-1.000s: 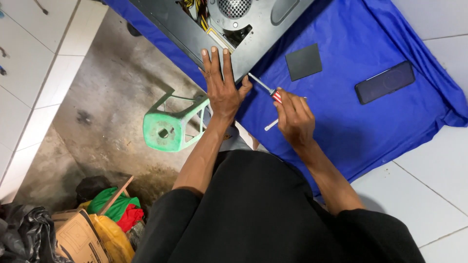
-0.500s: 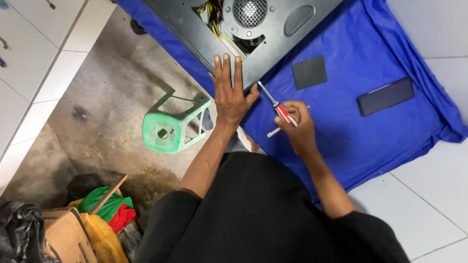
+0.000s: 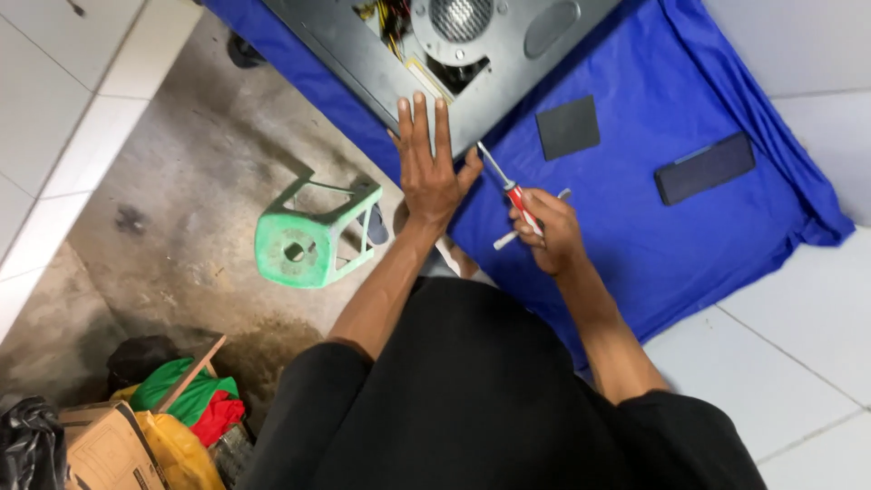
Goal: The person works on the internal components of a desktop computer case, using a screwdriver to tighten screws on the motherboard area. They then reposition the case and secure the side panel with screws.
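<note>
**On the blue cloth: one hand flat on the computer case, the other around a screwdriver**

On a desk (image 3: 798, 336) with a white top, covered in part by a blue cloth (image 3: 653, 227), a grey metal computer case (image 3: 381, 54) lies at an angle along the upper edge of the view. Its perforated round fan grille (image 3: 458, 16) and a bundle of yellow and black wires (image 3: 392, 18) show through an opening in the panel.

The left hand (image 3: 428, 168) lies palm down, fingers spread and straight, on the near edge of the case; it grips nothing. The right hand (image 3: 549, 231) is closed around a screwdriver (image 3: 508, 186) with a red handle, its metal shaft slanting up and to the left so that the tip is just beside the case's edge, near the left thumb. A second, whitish tool end (image 3: 504, 240) sticks out below the right fist; what it is cannot be told.

Farther right on the cloth lie a dark square pad (image 3: 568, 127) and, well apart from it, a dark smartphone (image 3: 705, 168), both clear of the hands.

Below the desk edge, on the bare concrete floor (image 3: 181, 181), stands a green plastic stool (image 3: 307, 238). At the lower left sit a cardboard box (image 3: 109, 449), green and red fabric (image 3: 195, 404) and a black bag (image 3: 27, 445).
</note>
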